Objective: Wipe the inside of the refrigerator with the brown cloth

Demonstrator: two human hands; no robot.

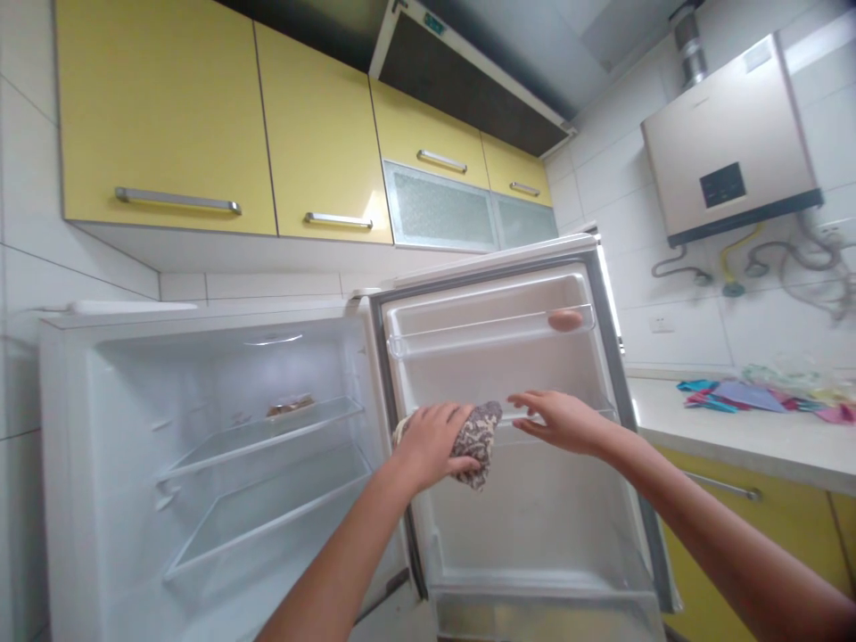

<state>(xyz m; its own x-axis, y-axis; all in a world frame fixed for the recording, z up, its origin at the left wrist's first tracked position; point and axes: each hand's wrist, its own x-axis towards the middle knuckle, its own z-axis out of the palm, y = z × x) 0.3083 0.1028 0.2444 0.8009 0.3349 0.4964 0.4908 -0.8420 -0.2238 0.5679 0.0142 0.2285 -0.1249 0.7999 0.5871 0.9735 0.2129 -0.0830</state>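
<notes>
A brown-and-cream patterned cloth (482,441) is gripped in my left hand (432,446), its loose end hanging to the right of my fingers. Both are in front of the inner side of the open fridge door (528,517), by the middle door shelf. My right hand (558,421) is just right of the cloth, fingers apart and holding nothing, near that same shelf. On the top door shelf (468,334) lies a brown egg (565,319) at the right end. Part of the middle shelf is hidden behind my hands.
The fridge compartment (127,499) stands open at left, with a small package (291,406) on its upper glass shelf. Yellow cabinets (321,134) hang above. At right, colourful cloths (749,395) lie on the counter (675,419), below a water heater (728,143).
</notes>
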